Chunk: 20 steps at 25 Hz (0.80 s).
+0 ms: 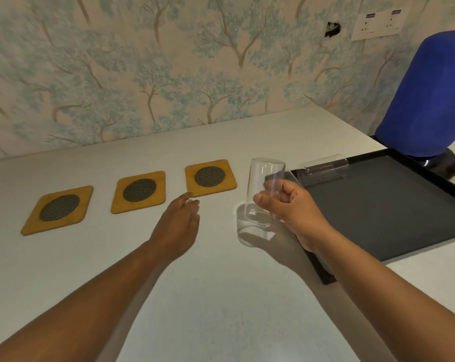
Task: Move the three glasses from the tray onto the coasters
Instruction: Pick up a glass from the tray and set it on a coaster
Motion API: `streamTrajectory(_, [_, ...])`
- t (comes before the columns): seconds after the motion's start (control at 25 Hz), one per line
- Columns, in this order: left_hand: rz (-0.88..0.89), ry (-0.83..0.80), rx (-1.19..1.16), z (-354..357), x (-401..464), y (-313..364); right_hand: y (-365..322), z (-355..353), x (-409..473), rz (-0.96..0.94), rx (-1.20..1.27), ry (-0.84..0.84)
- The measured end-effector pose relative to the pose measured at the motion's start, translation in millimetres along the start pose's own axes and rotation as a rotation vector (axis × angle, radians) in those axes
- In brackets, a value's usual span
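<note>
Three yellow square coasters with dark mesh centres lie in a row on the white table: left [58,210], middle [139,191] and right [210,177]. All are bare. My right hand [291,205] grips a clear glass [264,190], upside down, above the table between the right coaster and the black tray [393,205]. A second clear glass [324,169] stands upside down at the tray's far left corner. My left hand [179,220] hovers just in front of the right coaster, fingers loosely apart and holding nothing. No third glass is visible.
A blue chair back [430,92] stands past the table's right end, behind the tray. A wallpapered wall runs along the table's far edge, with a socket plate [377,22] at upper right.
</note>
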State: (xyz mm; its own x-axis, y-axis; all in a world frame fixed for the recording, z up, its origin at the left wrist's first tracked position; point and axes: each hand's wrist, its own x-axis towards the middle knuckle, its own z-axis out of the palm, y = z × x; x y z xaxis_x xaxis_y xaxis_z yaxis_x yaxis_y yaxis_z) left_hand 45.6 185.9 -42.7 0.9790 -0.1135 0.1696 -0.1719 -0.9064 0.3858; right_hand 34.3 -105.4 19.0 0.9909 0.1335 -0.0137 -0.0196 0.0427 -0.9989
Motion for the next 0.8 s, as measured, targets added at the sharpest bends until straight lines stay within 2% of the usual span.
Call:
streamTrajectory(0.2, [-0.017, -0.001, 0.011, -8.2, 17.3, -31.4, 9.6, 54.4, 64.5, -0.058, -0.071, 0.032])
streamTrajectory(0.4, [0.014, 0.137, 0.063, -12.5, 49.5, -41.5, 30.6, 89.6, 134.0, -0.091, -0.105, 0.062])
streamTrajectory(0.6, [0.140, 0.213, 0.229, 1.0, 61.0, -49.1, 55.3, 94.6, 184.4, -0.137, -0.259, 0.068])
streamTrajectory(0.8, [0.160, 0.246, 0.215, 7.3, 64.0, -55.7, 66.8, 96.8, 209.9, -0.177, -0.354, 0.052])
